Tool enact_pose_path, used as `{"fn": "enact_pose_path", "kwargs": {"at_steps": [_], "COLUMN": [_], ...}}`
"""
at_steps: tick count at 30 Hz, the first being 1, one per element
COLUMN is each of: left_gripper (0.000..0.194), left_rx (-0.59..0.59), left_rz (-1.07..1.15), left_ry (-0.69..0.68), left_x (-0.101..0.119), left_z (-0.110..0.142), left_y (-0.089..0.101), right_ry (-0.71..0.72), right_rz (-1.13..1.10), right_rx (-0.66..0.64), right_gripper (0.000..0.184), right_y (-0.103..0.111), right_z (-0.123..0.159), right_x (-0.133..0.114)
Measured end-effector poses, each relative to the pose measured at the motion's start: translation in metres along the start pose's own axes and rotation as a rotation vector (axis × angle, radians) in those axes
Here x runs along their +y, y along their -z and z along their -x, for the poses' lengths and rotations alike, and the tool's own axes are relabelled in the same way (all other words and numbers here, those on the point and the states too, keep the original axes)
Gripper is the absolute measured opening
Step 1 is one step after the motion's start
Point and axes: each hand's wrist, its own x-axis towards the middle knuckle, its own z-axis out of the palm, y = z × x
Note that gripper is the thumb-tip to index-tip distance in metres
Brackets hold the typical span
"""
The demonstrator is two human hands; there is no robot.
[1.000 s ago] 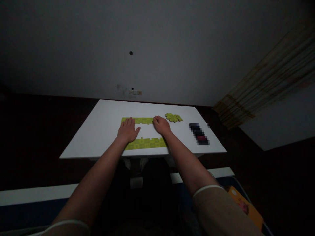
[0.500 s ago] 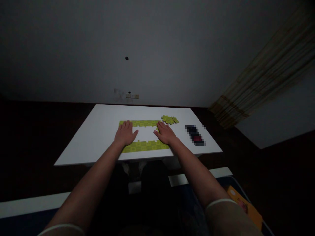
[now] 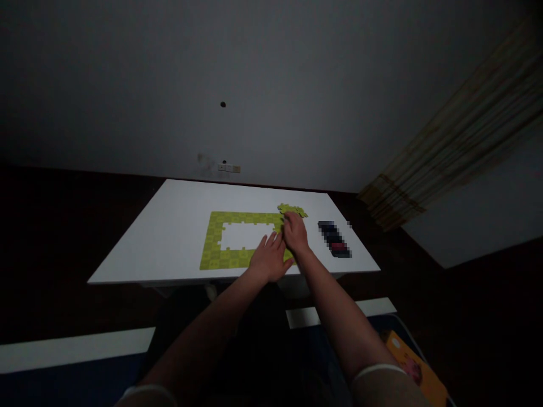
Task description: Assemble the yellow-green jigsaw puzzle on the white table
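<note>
One white table (image 3: 144, 254): under my left hand (image 3: 268, 259) and my right hand (image 3: 294, 233); its near edge runs just below my left wrist, with wide bare room left of both hands and a strip of room beyond them.

One puzzle frame (image 3: 211, 249): a flat rectangular ring of interlocked yellow-green jigsaw pieces, lying left of my right hand and running under my left hand; its pieces are too small to count.

One opening (image 3: 244, 237): the notched gap inside the frame, just left of my left fingertips, with white tabletop showing through.

Left hand: fingers spread, the palm down over the frame's near right corner, pinching nothing.

Right hand: fingers drawn close and pointing down at the frame's far right corner; I cannot tell whether they pinch a piece.

One pile of loose puzzle pieces (image 3: 292, 210): just beyond my right fingertips, close to the far table edge; too small to count.

One pixelated dark strip (image 3: 334, 240): right of my right hand, a row of blurred blocks with one red patch, near the table's right edge.

One curtain (image 3: 407, 186): hanging farther right, off the table.

One orange carton (image 3: 418, 367): below the table, beyond my right forearm.
</note>
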Motion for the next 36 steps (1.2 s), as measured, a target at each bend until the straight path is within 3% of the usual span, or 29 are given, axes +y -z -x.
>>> {"fn": "enact_pose_path", "kwargs": {"at_steps": [3, 8, 16, 28, 36], "left_gripper": [0.08, 0.08, 0.078, 0.071, 0.065], "left_rx": [-0.021, -0.035, -0.001, 0.038, 0.023], "left_rz": [0.026, 0.04, 0.046, -0.062, -0.055], "left_ry": [0.007, 0.005, 0.025, 0.074, 0.04], "left_x": [0.002, -0.013, -0.027, -0.002, -0.003], "left_z": [0.002, 0.012, 0.025, 0.002, -0.002], "left_y": [0.002, 0.008, 0.011, 0.025, 0.026], "right_ry": [-0.036, 0.042, -0.084, -0.138, -0.118], "right_rz": [0.097, 0.334, 0.345, 0.332, 0.337], "right_rx": [0.084, -0.045, -0.152, -0.05, -0.045], "right_gripper": [0.065, 0.067, 0.062, 0.053, 0.048], "right_y": [0.007, 0.007, -0.005, 0.001, 0.001], "right_z": [-0.005, -0.026, -0.061, -0.049, -0.049], "right_x": [0.007, 0.011, 0.023, 0.016, 0.018]}}
